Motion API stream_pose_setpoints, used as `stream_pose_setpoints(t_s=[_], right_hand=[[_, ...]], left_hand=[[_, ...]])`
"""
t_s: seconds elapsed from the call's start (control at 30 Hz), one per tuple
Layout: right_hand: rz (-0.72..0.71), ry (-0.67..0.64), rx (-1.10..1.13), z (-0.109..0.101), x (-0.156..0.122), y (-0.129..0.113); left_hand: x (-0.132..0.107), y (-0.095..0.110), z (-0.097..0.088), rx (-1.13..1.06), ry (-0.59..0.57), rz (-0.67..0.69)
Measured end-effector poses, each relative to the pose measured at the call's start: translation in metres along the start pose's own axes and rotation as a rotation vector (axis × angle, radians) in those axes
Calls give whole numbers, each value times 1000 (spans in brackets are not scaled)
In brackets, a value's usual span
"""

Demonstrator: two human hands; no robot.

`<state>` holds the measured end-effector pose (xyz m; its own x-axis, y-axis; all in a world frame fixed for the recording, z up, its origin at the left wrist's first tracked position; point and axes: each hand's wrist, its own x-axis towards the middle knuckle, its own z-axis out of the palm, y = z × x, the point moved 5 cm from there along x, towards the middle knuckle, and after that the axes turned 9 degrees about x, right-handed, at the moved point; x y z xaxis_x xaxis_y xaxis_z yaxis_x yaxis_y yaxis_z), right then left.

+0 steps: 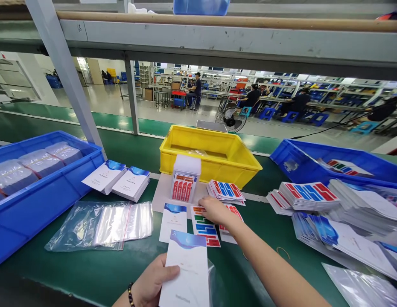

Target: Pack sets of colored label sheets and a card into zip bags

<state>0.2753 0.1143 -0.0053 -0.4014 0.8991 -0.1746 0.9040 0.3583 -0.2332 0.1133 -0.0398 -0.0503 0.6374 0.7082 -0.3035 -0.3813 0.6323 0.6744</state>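
Note:
My left hand (156, 277) grips a white booklet (187, 260) with a blue top band, thumb across its front. Behind the booklet's right edge shows a strip of clear plastic bag (211, 277). My right hand (216, 211) has its fingers curled at the top of a multicoloured sticker sheet (205, 230); the fingertips' contact is partly hidden. Under the right wrist lies a pile of red sticker sheets (229, 232). Another blue-topped booklet (173, 221) lies left of the multicoloured sheet. Beyond it stands a box of red-printed cards (185, 183).
Clear zip bags (124, 224) and booklet stacks (131, 183) lie at left by a blue bin (51, 204). A yellow bin (211, 160) stands behind. Sticker stacks (310, 196), booklets (355, 243) and another blue bin (313, 164) are at right. A shelf beam (198, 38) crosses overhead.

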Motion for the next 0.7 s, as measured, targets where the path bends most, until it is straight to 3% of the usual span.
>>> stream_pose_setpoints(t_s=[0.2, 0.37, 0.6, 0.7], right_hand=[[21, -78, 14, 13, 14, 7], [43, -30, 134, 10, 14, 10], [25, 240, 449, -34, -19, 24], [68, 316, 783, -40, -41, 19]], left_hand=[[13, -12, 7, 15, -88, -41], [18, -17, 0, -6, -45, -63], [19, -19, -6, -58, 3, -87], [20, -19, -4, -80, 16, -110]])
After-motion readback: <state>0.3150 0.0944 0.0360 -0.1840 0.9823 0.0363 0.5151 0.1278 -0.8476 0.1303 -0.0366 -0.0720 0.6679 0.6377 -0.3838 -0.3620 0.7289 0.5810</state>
